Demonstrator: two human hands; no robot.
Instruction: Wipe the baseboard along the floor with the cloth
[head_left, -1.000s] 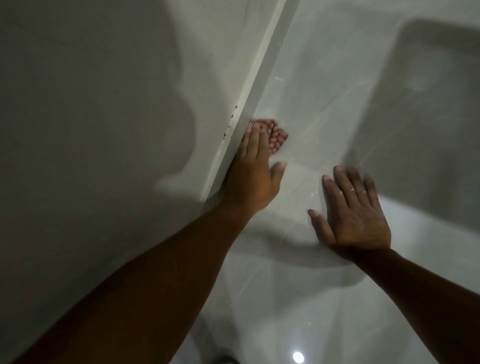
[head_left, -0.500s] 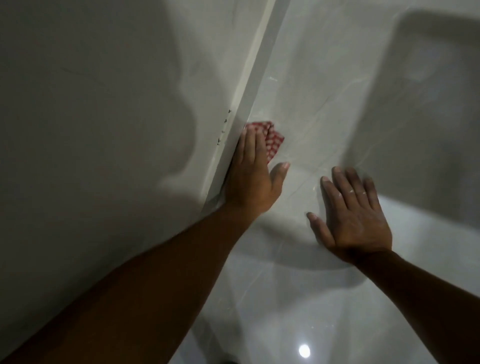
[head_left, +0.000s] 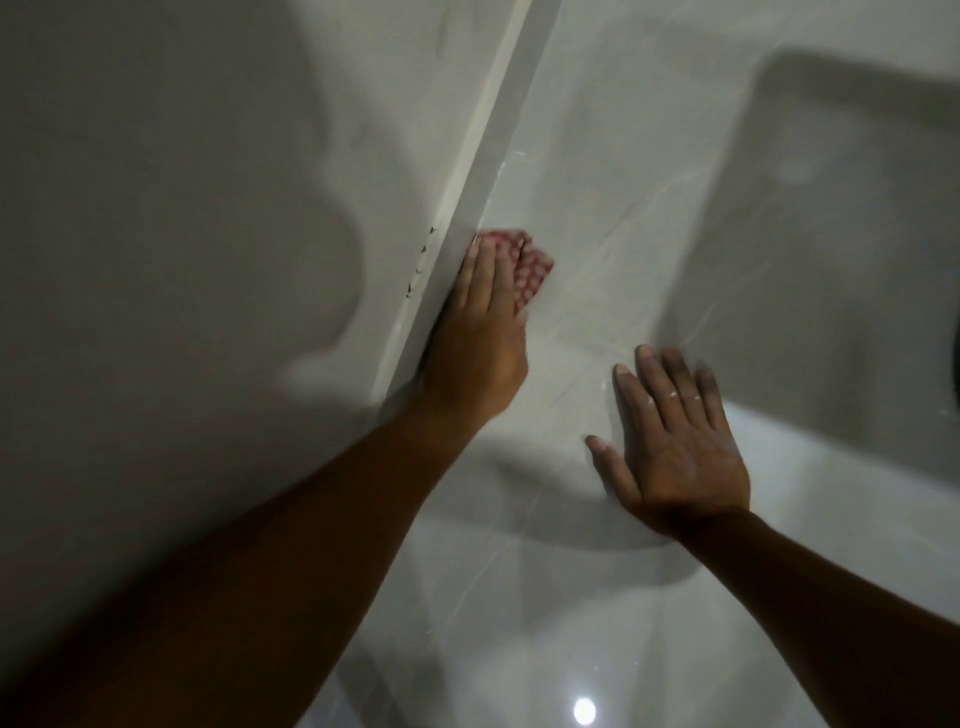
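2 hands: left hand (head_left: 475, 358) presses cloth (head_left: 524, 270) against baseboard (head_left: 483, 171) edge.

Bare floor (head_left: 597, 130) beside baseboard (head_left: 498, 140)

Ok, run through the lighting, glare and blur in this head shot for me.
Head view: dim overall; a large soft shadow falls across the wall, another on the floor at upper right. A bright glare spot reflects off the glossy tile at the bottom. The left hand and red-patterned cloth against the baseboard are motion-blurred; the right hand, flat on the floor, is slightly sharper.
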